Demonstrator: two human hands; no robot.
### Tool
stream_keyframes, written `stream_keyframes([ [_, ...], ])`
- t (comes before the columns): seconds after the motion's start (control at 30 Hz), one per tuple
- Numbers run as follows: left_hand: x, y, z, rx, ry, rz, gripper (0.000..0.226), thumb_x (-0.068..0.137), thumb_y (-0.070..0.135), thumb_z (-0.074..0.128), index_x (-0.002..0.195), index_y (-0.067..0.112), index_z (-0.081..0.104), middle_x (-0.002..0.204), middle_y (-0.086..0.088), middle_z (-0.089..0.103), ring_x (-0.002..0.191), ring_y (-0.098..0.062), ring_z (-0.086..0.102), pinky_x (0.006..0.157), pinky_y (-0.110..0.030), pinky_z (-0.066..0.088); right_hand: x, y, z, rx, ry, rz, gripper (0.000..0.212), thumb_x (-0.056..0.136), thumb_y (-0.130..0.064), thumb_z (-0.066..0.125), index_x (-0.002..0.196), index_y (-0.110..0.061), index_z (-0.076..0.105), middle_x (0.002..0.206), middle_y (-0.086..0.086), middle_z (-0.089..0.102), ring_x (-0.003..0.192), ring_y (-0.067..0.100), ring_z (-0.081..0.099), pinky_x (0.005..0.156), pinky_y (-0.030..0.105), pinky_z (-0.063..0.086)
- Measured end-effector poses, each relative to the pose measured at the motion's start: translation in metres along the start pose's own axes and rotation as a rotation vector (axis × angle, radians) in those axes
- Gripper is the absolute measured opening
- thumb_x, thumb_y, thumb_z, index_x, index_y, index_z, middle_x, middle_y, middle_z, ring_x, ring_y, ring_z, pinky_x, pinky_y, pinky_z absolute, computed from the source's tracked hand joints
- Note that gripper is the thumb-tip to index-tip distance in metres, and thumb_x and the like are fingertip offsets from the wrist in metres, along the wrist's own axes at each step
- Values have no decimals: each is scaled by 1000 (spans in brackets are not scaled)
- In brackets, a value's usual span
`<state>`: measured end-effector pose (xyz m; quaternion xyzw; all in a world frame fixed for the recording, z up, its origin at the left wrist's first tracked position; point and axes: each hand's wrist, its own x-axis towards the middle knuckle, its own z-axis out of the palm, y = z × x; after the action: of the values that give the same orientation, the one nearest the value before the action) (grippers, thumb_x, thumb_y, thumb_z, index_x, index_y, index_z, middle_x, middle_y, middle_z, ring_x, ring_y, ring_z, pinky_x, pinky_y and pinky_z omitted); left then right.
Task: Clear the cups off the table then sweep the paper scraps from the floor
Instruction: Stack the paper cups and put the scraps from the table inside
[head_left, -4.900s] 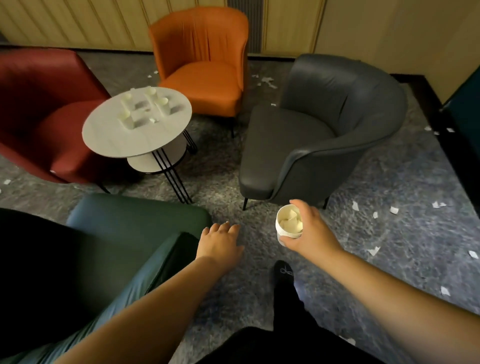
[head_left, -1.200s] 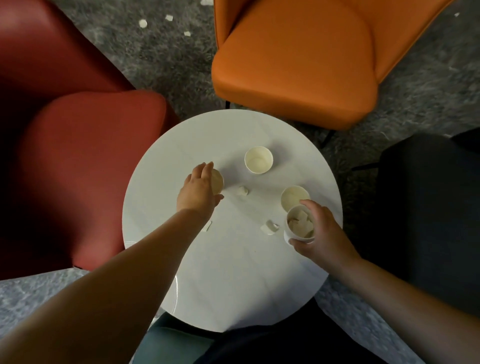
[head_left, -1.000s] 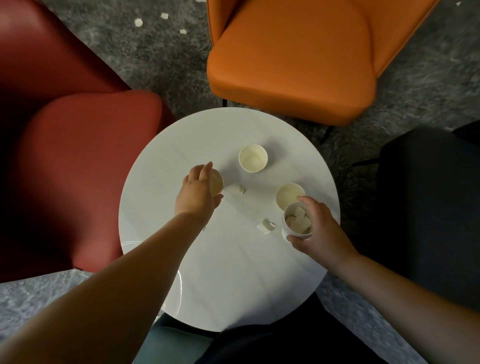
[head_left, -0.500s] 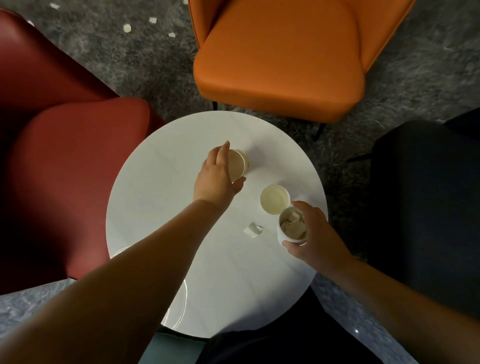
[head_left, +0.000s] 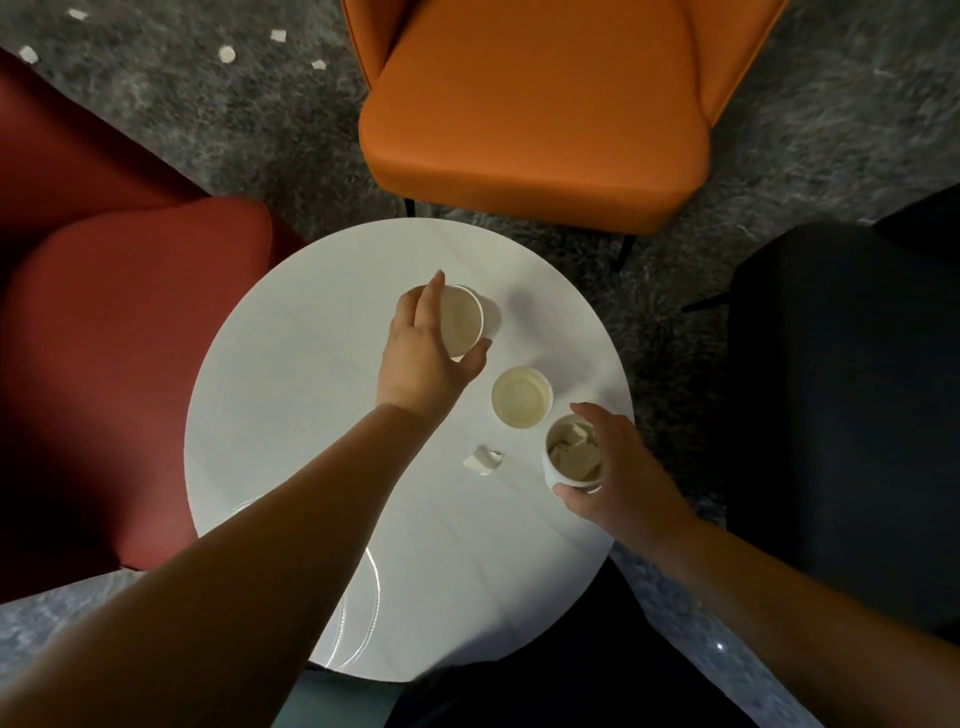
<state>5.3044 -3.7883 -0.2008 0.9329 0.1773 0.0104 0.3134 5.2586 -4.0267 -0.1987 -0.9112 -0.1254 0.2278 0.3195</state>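
Note:
On the round white table (head_left: 291, 395) my left hand (head_left: 423, 345) grips a cream paper cup (head_left: 461, 321) at the far middle, fingers and thumb curled round its rim. An empty cup (head_left: 521, 396) stands alone to the right of it. My right hand (head_left: 613, 470) holds a third cup (head_left: 571, 453) filled with paper scraps near the table's right edge. A crumpled scrap (head_left: 483, 460) lies on the table between my arms.
An orange chair (head_left: 535, 104) stands beyond the table, a red chair (head_left: 104, 312) to the left, a dark chair (head_left: 841, 389) to the right. Several paper scraps (head_left: 226, 54) lie on the grey carpet at the far left.
My left hand carried its cup from the table's middle toward the far cup, which no longer shows apart from it. A small scrap near the middle is gone. My right hand stayed put.

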Motion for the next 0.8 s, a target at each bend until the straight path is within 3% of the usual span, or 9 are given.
stream_keyframes([
  [0.1,-10,10,-14,-58,13,78,86,81,59,64,150,21,31,142,-3,44,120,-16,46,93,-21,37,0,-1,-3,11,-2,-3,86,66,-32,84,138,-23,38,123,0,47,112,19,52,86,29,51],
  [0.27,-27,9,-21,-50,-88,153,82,81,62,58,148,20,36,136,-3,49,110,-9,45,87,-15,37,-1,-2,-5,41,-14,10,86,66,-29,84,139,-22,38,122,2,47,113,23,51,89,42,50],
  [0.4,-39,8,-6,-9,-222,151,83,82,54,68,150,21,33,138,-2,47,115,-21,51,89,-22,42,-4,1,-4,36,0,14,86,66,-27,84,140,-18,39,125,5,48,112,24,53,91,41,49],
  [0.53,-43,10,14,74,-348,177,88,82,42,74,153,21,27,147,-2,39,126,-25,45,101,-33,43,-8,8,-5,94,-32,68,84,69,-27,81,140,-26,36,128,-1,44,115,19,50,95,35,47],
  [0.67,-46,12,30,193,-403,194,90,82,35,77,153,23,23,152,-1,35,131,-27,42,102,-36,42,-10,10,-9,152,-48,107,82,70,-29,77,139,-33,33,128,-8,40,115,9,44,90,22,40],
  [0.8,-49,10,31,244,-441,204,98,79,36,79,154,24,18,156,-1,29,136,-27,39,107,-38,39,-13,9,-19,138,-21,76,84,70,-31,78,140,-32,32,123,-9,37,113,7,43,88,21,38],
])
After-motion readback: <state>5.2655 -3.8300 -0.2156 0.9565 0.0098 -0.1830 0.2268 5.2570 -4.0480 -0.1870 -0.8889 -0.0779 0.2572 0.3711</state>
